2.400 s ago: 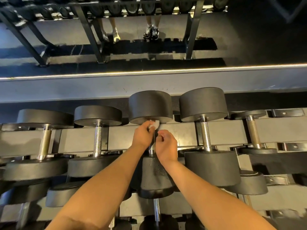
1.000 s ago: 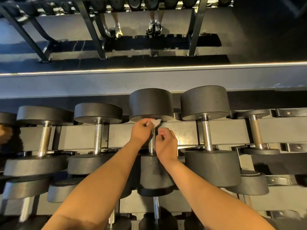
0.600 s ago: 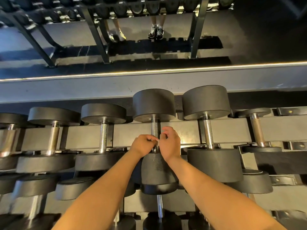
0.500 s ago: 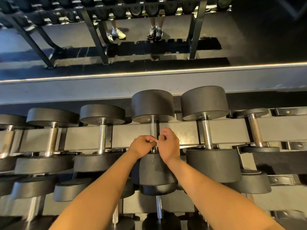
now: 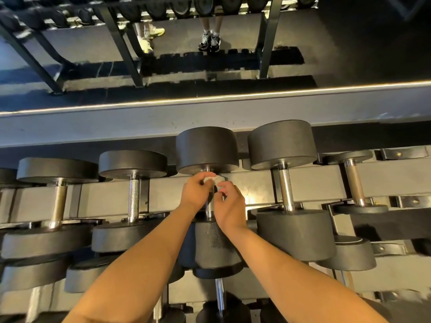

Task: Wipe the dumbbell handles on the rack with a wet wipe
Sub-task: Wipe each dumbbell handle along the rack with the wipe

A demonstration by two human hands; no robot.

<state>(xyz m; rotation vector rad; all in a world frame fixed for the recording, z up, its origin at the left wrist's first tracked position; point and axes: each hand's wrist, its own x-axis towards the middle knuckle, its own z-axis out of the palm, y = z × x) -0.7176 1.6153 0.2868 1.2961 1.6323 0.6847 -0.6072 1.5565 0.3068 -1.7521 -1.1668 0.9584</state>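
Observation:
A black dumbbell (image 5: 207, 148) with a chrome handle (image 5: 209, 207) lies on the top tier of the rack (image 5: 254, 185), in the middle of the view. My left hand (image 5: 197, 194) grips the upper end of that handle with a white wet wipe (image 5: 215, 179) wrapped under its fingers. My right hand (image 5: 229, 203) is just right of the handle, its fingers curled onto the wipe's right edge. Most of the wipe is hidden by the fingers.
More dumbbells lie on either side: one at the left (image 5: 134, 197) and one at the right (image 5: 285, 187), with smaller ones further out. Lower tiers hold more weights. A mirror above shows another rack (image 5: 126, 43) and two people's legs (image 5: 210, 36).
Both hands have slid the wipe up the handle, from its lower end half a second ago to just under the far weight head now.

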